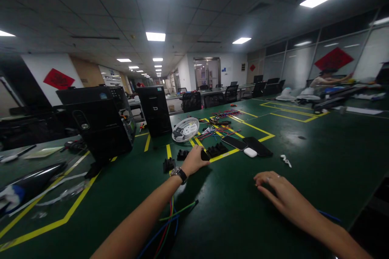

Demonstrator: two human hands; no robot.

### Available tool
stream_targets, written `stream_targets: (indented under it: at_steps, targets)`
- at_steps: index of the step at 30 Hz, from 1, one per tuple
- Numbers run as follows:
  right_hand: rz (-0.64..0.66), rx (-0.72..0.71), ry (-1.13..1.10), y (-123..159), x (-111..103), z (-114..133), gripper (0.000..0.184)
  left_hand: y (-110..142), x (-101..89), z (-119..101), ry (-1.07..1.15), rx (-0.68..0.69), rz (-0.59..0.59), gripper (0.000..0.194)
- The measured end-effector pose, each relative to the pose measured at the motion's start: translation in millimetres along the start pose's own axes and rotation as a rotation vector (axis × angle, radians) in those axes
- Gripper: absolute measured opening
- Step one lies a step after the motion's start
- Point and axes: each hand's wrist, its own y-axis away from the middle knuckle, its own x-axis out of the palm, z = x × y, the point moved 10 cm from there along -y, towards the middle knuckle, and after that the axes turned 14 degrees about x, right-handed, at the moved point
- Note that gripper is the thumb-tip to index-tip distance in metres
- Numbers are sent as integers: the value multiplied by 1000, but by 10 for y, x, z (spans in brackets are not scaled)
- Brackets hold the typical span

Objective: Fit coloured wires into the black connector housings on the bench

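A broad green worktop (227, 218), smooth and faintly glossy, fills the lower view, marked with strips of yellow tape (33, 234). On its left side stand two black computer towers — the nearer one (100, 129) boxy, with parts exposed along its side, the other (154, 111) upright beyond it — and both block the view behind them. Far right, another person (323, 79) leans over cluttered goods, blurred and partly covered. A dark, shiny long object (36, 178) is cut off by the left edge; what it is cannot be told.

Near the second tower sits a round white slatted basket (190, 129), tilted, with something dark inside. The wearer's left hand (194, 160), a dark-banded watch (182, 175) at its wrist, has its fingers closed around a small black block (205, 155), mostly hidden by the grip, just above or on the worktop. The right hand (276, 190) (a ring on one finger) hangs with fingers loosely bent and apart from the thumb, with nothing visible in them.

Thin coloured wires (179, 212) run under the left forearm and out of frame. A dark phone (234, 142) lies beyond the hands. Ridged black pieces (215, 151) flank the left hand; a rounded white case (250, 152) and white earbuds (285, 160) lie farther right.
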Motion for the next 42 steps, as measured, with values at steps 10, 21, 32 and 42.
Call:
stream_targets:
  at_steps: [10,21,32,42]
  targets:
    - [338,87,-801,-740,596,1052,23,690,-622,-227,377,-103,-297,67]
    - [239,132,-751,-890,1194,1386,14,1125,-792,-129,252,-203,-367,54]
    - [15,89,-513,-753,1085,1439,10,1146,-484,-274,465,-172,-243,58]
    - [-13,107,-568,-728,1077,1371,9,1168,-462,-237,585,-174,-362,56]
